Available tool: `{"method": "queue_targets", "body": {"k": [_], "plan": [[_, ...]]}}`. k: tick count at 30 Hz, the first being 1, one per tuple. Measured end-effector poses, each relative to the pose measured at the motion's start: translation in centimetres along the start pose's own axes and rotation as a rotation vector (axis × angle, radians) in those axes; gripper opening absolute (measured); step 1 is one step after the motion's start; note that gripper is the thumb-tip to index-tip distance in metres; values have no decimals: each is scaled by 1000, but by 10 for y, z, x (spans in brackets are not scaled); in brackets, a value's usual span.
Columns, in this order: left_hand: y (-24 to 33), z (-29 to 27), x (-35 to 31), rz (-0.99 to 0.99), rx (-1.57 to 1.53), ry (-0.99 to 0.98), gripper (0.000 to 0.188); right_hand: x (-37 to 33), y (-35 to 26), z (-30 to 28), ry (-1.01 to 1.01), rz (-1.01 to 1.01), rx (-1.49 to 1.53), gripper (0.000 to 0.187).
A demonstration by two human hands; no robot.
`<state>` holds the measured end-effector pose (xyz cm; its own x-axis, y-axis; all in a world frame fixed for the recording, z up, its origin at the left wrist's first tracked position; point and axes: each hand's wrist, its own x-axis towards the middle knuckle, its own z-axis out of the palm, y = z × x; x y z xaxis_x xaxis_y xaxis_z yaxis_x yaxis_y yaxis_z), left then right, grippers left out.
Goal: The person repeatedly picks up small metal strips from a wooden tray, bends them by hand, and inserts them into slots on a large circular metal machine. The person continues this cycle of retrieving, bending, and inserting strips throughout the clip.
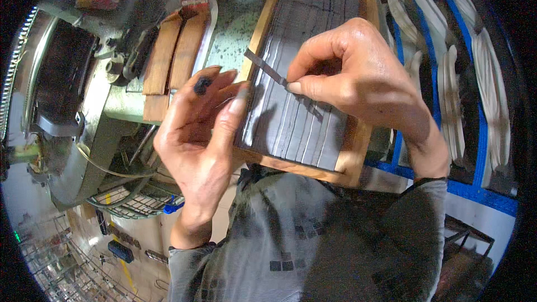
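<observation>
Between the thumb and fingers of my right hand (pixel 352 72) is a thin dark grey strip (pixel 265 69), slanting above a wooden tray. The tray (pixel 313 171) is packed with rows of grey strips (pixel 291 117), some with bright shiny edges. Beside the tray's left wall is my left hand (pixel 193 126), its fingers bent and apart from the thumb, with nothing plainly held. A small black patch (pixel 202 85) shows on one of its fingers; what it is I cannot tell.
Brown wooden blocks (pixel 170 53) lie on the green machine bench (pixel 232 22) to the left. On the right, a blue rack (pixel 475 190) holds several long pale bundles (pixel 450 106). A wire basket (pixel 131 198) sits below left, near a dark roller (pixel 67 72).
</observation>
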<state>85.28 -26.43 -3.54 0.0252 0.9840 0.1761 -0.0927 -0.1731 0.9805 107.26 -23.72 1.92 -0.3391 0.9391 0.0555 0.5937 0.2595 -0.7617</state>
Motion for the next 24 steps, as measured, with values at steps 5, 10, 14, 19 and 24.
{"method": "queue_targets", "body": {"k": [5,10,14,19,24], "plan": [[-1,35,12,-106,-278,-119,56,4,-3,5,144,14,186,10],[1,50,14,-56,-269,-60,52,0,-8,1,158,-43,104,17],[16,46,2,-132,-227,-88,45,2,-13,-2,247,-173,204,33],[37,26,-27,-314,-378,-179,43,7,-30,6,92,-214,356,28],[44,-20,-58,-316,-473,-187,34,-16,-70,37,41,-130,321,21]]}}
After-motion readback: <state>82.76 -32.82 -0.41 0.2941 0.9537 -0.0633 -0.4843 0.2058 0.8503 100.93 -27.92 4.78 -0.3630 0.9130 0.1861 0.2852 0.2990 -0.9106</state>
